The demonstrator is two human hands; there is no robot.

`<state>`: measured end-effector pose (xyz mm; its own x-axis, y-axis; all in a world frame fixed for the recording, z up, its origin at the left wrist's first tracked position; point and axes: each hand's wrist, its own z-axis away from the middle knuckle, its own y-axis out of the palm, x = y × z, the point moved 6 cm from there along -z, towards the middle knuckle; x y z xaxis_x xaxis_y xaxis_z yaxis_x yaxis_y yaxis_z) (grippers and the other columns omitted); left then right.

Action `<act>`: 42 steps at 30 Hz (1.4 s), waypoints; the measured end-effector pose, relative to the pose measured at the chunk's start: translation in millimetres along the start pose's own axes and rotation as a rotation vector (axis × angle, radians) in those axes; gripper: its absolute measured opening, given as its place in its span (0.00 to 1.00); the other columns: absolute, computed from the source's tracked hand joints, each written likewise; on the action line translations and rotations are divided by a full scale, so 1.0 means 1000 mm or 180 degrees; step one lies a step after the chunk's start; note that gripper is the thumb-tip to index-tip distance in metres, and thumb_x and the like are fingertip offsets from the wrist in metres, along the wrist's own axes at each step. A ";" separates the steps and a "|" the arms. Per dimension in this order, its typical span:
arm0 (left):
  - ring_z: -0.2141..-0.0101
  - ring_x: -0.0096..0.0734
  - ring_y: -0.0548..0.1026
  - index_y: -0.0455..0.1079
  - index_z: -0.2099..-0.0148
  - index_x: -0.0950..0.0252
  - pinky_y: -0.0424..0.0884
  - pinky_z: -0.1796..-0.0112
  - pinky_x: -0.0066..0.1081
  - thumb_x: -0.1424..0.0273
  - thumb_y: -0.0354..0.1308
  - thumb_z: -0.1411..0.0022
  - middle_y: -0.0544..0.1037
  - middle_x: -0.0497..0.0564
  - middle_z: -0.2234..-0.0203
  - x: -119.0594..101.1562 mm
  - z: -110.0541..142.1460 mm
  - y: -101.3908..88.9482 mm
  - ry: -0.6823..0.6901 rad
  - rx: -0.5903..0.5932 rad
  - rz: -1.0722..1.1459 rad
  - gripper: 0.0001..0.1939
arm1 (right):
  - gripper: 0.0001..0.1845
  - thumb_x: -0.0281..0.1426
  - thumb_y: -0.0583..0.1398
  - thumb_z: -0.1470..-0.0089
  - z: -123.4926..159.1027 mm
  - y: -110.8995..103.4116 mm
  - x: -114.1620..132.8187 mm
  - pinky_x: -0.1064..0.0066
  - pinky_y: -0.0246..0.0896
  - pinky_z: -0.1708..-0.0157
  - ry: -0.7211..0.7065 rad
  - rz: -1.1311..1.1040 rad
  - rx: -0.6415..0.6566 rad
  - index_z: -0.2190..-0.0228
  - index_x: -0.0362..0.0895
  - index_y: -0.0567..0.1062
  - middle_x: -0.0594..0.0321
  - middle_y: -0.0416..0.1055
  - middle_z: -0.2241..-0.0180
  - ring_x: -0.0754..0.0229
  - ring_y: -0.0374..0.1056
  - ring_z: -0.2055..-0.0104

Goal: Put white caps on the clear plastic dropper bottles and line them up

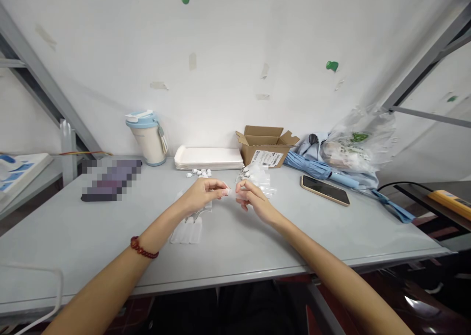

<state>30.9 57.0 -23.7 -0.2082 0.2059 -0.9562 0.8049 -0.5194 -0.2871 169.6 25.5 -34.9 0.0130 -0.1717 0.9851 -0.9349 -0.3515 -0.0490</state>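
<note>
My left hand (206, 193) pinches a small white piece (228, 191) between thumb and fingertips. Just right of it is my right hand (253, 197), its fingers bent and drawn together at a translucent sliver; what exactly they grip is too small to tell. Below my left hand lie flat translucent sleeves (187, 231) with white loops, side by side on the table. More translucent sleeves (263, 179) are heaped behind my right hand. Several small white knobs (199, 173) sit behind my left hand.
On the grey table (235, 256) stand a tumbler (149, 139), a stack of white trays (209, 158) and an open cardboard box (265, 148). Rightward are a phone (326, 190), a folded blue umbrella (312, 166) and a plastic bag (356, 143). A pixelated dark object (114, 180) lies left.
</note>
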 end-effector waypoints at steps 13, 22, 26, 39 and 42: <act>0.66 0.32 0.72 0.74 0.63 0.65 0.68 0.61 0.32 0.62 0.63 0.48 0.77 0.51 0.68 0.000 0.000 -0.002 0.0113 -0.0322 0.0322 0.13 | 0.08 0.35 0.56 0.48 -0.001 0.005 -0.014 0.77 0.50 0.80 0.0626 -0.1447 0.0144 0.67 0.47 0.61 0.71 0.56 0.80 0.67 0.51 0.79; 0.72 0.28 0.71 0.73 0.67 0.67 0.68 0.66 0.29 0.58 0.58 0.45 0.73 0.48 0.75 0.001 0.000 0.005 -0.0065 0.0009 0.0280 0.15 | 0.09 0.36 0.56 0.48 0.000 0.003 -0.012 0.76 0.50 0.79 0.0499 -0.1182 0.0127 0.67 0.47 0.61 0.72 0.53 0.82 0.67 0.50 0.79; 0.76 0.25 0.69 0.68 0.74 0.67 0.68 0.72 0.27 0.55 0.54 0.43 0.71 0.47 0.78 0.008 -0.001 0.007 -0.0210 0.0006 0.0055 0.19 | 0.09 0.36 0.55 0.48 0.000 0.004 -0.008 0.76 0.50 0.79 0.0419 -0.0761 0.0052 0.67 0.47 0.60 0.73 0.53 0.82 0.67 0.50 0.79; 0.74 0.30 0.73 0.73 0.69 0.67 0.71 0.70 0.29 0.62 0.61 0.49 0.75 0.48 0.77 -0.005 0.003 0.008 0.0032 -0.0239 0.0055 0.11 | 0.11 0.37 0.57 0.48 0.001 0.003 -0.019 0.77 0.48 0.80 0.0875 -0.1353 0.0145 0.66 0.47 0.60 0.74 0.51 0.82 0.69 0.47 0.82; 0.72 0.31 0.74 0.74 0.69 0.67 0.72 0.68 0.30 0.64 0.64 0.53 0.77 0.50 0.73 -0.009 0.003 0.005 0.0103 -0.0420 0.0130 0.11 | 0.11 0.37 0.57 0.48 0.001 0.003 -0.020 0.77 0.47 0.80 0.0910 -0.1466 0.0163 0.66 0.47 0.60 0.74 0.51 0.81 0.70 0.47 0.82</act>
<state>34.8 49.7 -16.5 -0.1574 0.2145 -0.9640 0.8788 -0.4148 -0.2358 166.8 26.6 -55.0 0.3136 0.2651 0.9118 -0.8368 -0.3768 0.3973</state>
